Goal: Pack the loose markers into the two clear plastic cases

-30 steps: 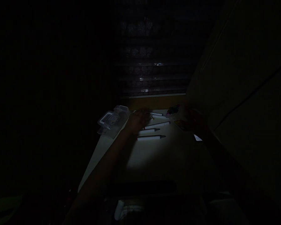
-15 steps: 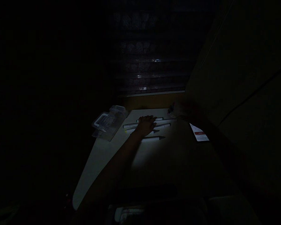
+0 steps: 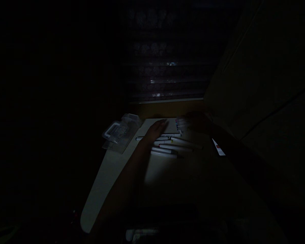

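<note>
The scene is very dark. My left hand (image 3: 156, 130) lies flat, fingers stretched out, on a row of several white marker pens (image 3: 171, 146) on a pale table (image 3: 112, 176). My right hand (image 3: 197, 122) is at the table's far edge and seems to hold a bundle of markers (image 3: 178, 124) with coloured caps; its fingers are barely visible.
A clear plastic package (image 3: 119, 132) lies at the table's left far corner. A small white card with a red stripe (image 3: 218, 148) lies at the right. A dark slatted blind (image 3: 165, 78) hangs behind the table, and a dark wall or panel rises at the right.
My right hand has come back into view at the far edge with markers. The pens under my left hand have shifted and more lie fanned to the right.
</note>
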The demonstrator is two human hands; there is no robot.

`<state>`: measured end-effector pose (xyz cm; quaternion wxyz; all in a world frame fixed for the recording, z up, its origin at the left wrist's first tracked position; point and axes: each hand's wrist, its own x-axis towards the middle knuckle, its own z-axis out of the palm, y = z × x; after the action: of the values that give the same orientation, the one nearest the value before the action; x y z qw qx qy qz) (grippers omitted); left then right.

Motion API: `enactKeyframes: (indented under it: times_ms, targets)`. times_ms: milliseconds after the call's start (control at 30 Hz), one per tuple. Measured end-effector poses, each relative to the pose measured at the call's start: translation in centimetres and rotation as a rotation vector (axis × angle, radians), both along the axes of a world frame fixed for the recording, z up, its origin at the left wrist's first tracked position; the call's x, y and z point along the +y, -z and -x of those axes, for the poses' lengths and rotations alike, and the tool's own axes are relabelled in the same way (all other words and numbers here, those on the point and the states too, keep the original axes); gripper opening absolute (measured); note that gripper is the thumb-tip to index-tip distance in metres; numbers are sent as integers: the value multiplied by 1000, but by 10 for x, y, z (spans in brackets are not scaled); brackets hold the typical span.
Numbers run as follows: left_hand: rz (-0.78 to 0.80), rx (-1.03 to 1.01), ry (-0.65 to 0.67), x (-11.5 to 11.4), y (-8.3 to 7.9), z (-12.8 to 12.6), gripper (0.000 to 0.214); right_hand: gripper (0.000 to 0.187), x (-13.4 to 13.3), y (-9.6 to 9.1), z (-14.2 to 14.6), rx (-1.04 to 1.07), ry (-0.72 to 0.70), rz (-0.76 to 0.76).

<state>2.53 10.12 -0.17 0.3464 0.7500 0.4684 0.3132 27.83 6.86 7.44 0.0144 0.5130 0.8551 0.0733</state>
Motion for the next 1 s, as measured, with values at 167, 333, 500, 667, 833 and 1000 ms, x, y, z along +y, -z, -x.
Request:
enactKeyframes:
  times_ms: [167,333,500,667,833,1000]
  targets:
    - [151,-141,39,7,4,-12,51,58,0,-15,26,-151,-22,18]
    - [128,-24,159,5,-4,-5,67,58,3,-19,29,-151,-24,18]
    - [-49,354,207,3,-16,-3,75,54,4,-16,27,-121,-5,51]
    - [-138,492,200,1,-20,-19,87,49,1,-14,25,-79,7,74]
    - [-95,450,224,1,-20,-21,76,52,0,-7,2,-80,-14,30]
    - [-112,491,295,0,-24,-23,75,57,0,3,-12,-60,-14,8]
